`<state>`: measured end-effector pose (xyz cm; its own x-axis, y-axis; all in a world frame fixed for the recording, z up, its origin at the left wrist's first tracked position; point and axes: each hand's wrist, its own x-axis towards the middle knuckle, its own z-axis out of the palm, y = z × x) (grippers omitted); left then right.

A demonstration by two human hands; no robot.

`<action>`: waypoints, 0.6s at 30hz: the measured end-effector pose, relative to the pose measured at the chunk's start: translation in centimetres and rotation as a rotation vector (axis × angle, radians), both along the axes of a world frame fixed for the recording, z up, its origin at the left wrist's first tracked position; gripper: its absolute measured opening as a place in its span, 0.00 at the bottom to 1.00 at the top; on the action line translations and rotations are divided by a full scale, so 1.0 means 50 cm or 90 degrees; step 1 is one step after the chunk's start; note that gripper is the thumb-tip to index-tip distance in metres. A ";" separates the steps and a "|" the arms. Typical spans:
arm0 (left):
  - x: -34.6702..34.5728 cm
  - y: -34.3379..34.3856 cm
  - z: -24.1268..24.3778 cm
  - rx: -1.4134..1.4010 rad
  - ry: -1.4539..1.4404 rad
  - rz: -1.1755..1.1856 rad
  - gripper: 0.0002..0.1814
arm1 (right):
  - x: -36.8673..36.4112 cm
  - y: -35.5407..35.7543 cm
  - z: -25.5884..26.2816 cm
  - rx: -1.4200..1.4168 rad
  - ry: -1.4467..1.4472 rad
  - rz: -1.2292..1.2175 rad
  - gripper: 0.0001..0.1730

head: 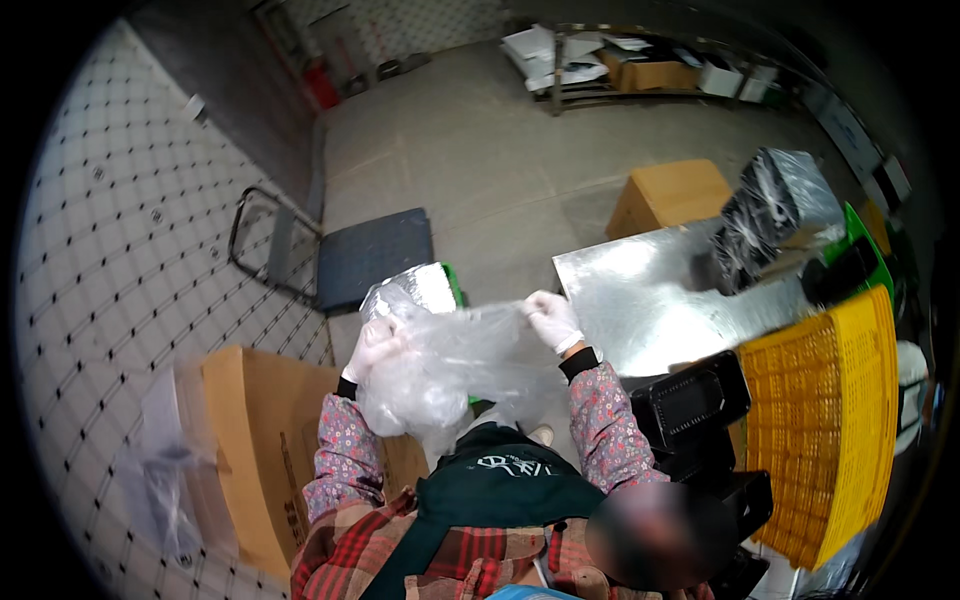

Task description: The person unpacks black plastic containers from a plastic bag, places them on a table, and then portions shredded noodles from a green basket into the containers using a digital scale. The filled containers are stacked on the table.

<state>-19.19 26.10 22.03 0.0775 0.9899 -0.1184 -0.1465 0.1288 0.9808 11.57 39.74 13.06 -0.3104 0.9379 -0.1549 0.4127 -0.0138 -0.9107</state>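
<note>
A clear plastic bag [480, 356] is stretched between my two white-gloved hands in front of the dark green apron [499, 476]. Its bunched left end is gripped by my left hand [375, 346]. My right hand [551, 319], closed on the other edge of the bag, is beside the near left part of the metal table [637, 300]. Beyond my left hand lies silver foil-like material [420, 289], with a green rim [451, 281] at its edge. The plastic hides part of what lies below it.
On the left stands a cardboard box [262, 420] with clear plastic hanging beside it. Black plastic trays [690, 401] and a yellow crate [817, 435] are at my right. A plastic-wrapped stack [780, 210] rests on the metal table. Farther off are a platform trolley [375, 255] and another carton [671, 195].
</note>
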 end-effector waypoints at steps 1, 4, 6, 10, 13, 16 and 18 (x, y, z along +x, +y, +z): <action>-0.005 -0.032 0.000 -0.088 -0.045 0.095 0.12 | -0.013 0.000 -0.024 -0.101 0.124 -0.059 0.11; -0.088 -0.169 -0.073 -0.178 0.062 0.352 0.13 | -0.041 0.037 -0.123 0.210 0.041 -0.216 0.11; -0.116 -0.298 -0.126 -0.203 0.082 0.490 0.13 | -0.064 0.016 -0.075 0.214 -0.011 -0.207 0.12; -0.065 -0.404 -0.197 -0.208 0.087 0.540 0.14 | -0.147 -0.058 -0.067 0.215 -0.005 -0.128 0.13; 0.006 -0.306 -0.262 -0.184 0.091 0.476 0.15 | -0.224 -0.124 -0.088 -0.088 0.396 0.034 0.09; 0.081 -0.227 -0.345 -0.184 0.121 0.442 0.16 | -0.259 -0.191 0.003 -0.228 0.515 0.167 0.09; 0.108 -0.206 -0.370 -0.187 0.133 0.424 0.17 | -0.248 -0.204 0.026 -0.266 0.493 0.239 0.11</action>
<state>-13.81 15.80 3.51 -0.5790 0.7452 -0.3308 -0.0996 0.3381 0.9358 -0.85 29.55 14.36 -0.7363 0.6718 -0.0808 -0.2584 -0.3895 -0.8840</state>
